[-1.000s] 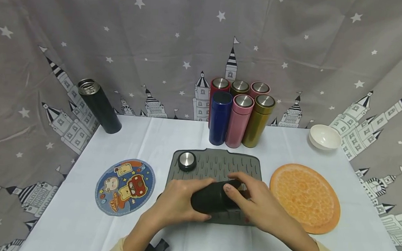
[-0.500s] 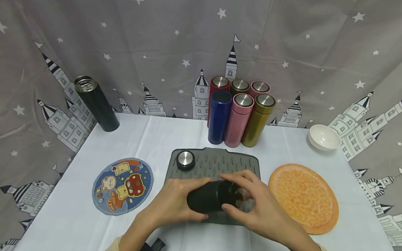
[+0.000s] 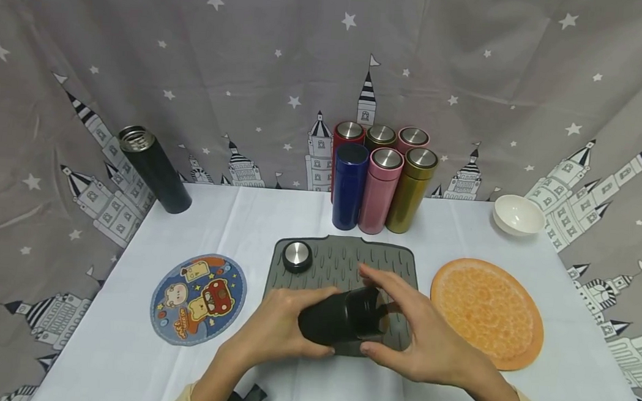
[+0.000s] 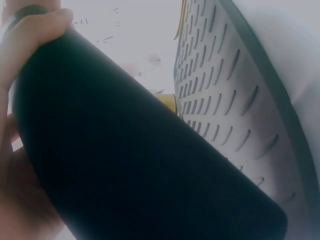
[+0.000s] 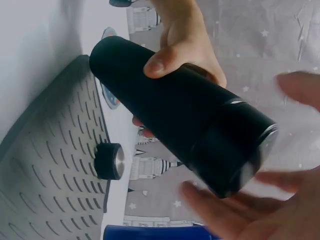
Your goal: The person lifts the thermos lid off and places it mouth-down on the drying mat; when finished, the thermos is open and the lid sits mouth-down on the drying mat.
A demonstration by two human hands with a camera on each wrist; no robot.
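My left hand (image 3: 277, 323) grips a black thermos bottle (image 3: 327, 318) round its body. The bottle is tilted over the front of a grey ridged mat (image 3: 345, 260), its capped end towards the right. In the right wrist view the cap (image 5: 235, 150) is fitted on the bottle, with a shiny end. My right hand (image 3: 428, 336) is beside that end, thumb and fingers spread apart around it and holding nothing. A loose black cap with a silver top (image 3: 297, 257) sits on the mat's back left corner. An uncapped black bottle (image 3: 159, 175) stands at the table's back left.
Several capped bottles stand together at the back, among them a blue bottle (image 3: 349, 190), a pink bottle (image 3: 379, 195) and a gold bottle (image 3: 411, 194). A blue cartoon mat (image 3: 167, 317) lies left, an orange round mat (image 3: 485, 315) right. A white bowl (image 3: 519, 215) is at the back right.
My right hand's fingers were close around the bottle's capped end and have since spread away from it. My left hand keeps its grip on the bottle, which has turned slightly.
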